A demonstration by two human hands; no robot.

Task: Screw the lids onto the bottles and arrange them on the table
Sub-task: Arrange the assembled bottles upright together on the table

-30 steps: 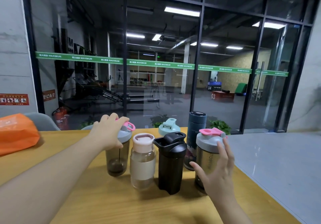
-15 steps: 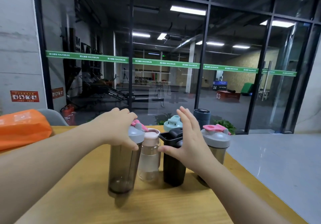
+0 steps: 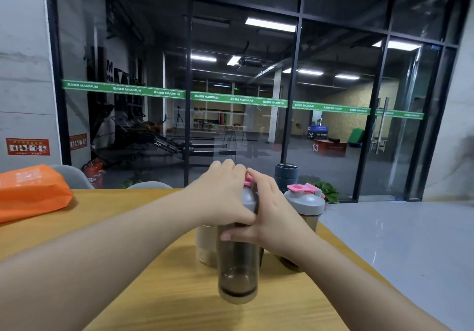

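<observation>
I hold a smoky transparent shaker bottle (image 3: 238, 264) lifted above the wooden table (image 3: 107, 230), tilted slightly toward me. My left hand (image 3: 220, 192) is clamped over its grey lid (image 3: 250, 198) with the pink flip cap. My right hand (image 3: 272, 217) wraps the bottle's upper body just under the lid. A second shaker (image 3: 306, 207) with a grey lid and pink cap stands to the right. The frosted bottle (image 3: 206, 246) stands behind the held one, mostly hidden. A dark blue bottle (image 3: 286, 174) stands at the back.
An orange bag (image 3: 30, 192) lies at the table's left. Chair backs (image 3: 74, 176) show behind the far edge. The table's right edge (image 3: 359, 261) drops to a grey floor. A glass wall stands behind.
The left hand has lifted the smoky shaker nearer and higher. The right hand moved from in front of the black bottle onto the shaker's body. The black bottle is now hidden.
</observation>
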